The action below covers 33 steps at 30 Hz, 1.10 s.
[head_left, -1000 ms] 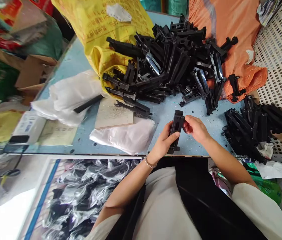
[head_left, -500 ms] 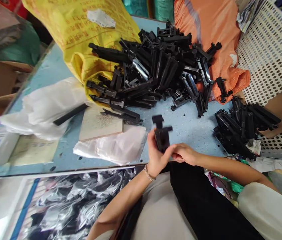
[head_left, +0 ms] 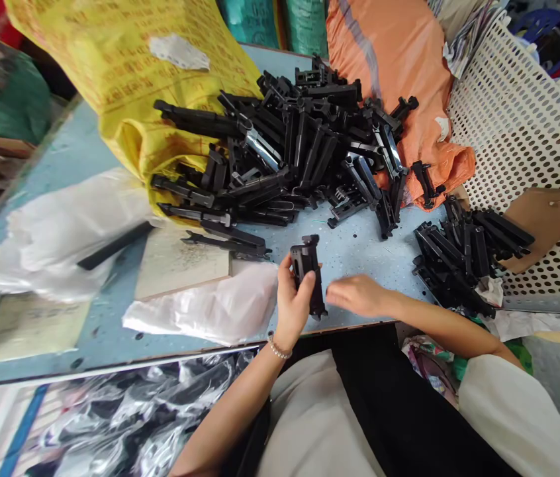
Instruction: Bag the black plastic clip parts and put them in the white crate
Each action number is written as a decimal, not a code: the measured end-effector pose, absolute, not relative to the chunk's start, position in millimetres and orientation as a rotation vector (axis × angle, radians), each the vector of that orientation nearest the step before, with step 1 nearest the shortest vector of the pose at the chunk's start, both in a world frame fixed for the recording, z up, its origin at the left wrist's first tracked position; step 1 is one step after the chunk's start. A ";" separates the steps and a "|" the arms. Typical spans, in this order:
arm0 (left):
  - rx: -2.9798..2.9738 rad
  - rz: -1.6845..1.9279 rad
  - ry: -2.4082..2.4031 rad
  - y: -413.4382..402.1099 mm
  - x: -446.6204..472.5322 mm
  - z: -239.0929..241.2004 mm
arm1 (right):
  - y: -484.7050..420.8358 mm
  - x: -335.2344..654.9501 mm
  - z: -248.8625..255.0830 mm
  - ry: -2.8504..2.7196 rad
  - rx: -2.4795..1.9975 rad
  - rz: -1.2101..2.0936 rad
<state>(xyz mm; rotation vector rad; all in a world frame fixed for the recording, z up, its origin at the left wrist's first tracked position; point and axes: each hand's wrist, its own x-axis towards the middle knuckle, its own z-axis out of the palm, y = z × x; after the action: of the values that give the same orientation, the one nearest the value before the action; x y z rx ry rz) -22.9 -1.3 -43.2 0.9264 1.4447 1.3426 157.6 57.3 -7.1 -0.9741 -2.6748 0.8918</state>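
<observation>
My left hand is wrapped around a black plastic bracket with clip-like ends, thumb across its face. It is held nearly upright above the front edge of the blue table. Just to the right, my right hand is apart from the bracket, its fingers pointing toward it. Motion blur smears those fingertips, so whether they hold anything is unclear. Beyond both hands lies a large heap of similar black brackets, some with shiny metal-like faces. A smaller pile of black brackets is at the right.
A yellow woven sack and an orange sack flank the heap. A perforated white basket stands at right, with brown cardboard against it. White plastic bags and a flat board lie left on the blue table.
The bracket has turned in my left hand and shows its long face. My right hand has drawn away from my left hand. The whole view has shifted a little.
</observation>
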 end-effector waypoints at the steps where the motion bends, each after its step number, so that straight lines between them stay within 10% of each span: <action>1: 0.951 1.304 1.491 3.2 -26.4 -55.5 | 73.8 165.0 -10.0 -2.558 -1.168 0.777; 10: 1.665 1.139 1.910 16.8 -55.1 -87.6 | 177.7 247.7 -30.4 -1.598 -2.133 0.414; 19: 0.787 1.199 0.892 34.2 10.0 -7.8 | 30.3 172.3 -7.6 -2.096 -1.225 0.337; 33: 0.729 0.956 0.871 -6.1 -14.9 24.7 | 82.0 158.5 15.8 -2.313 -1.014 0.498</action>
<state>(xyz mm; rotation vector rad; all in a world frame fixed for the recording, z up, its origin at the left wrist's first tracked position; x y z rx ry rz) -14.9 -6.1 24.7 0.7288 0.8710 0.9561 158.5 82.0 15.8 -1.0137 -2.3126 0.4983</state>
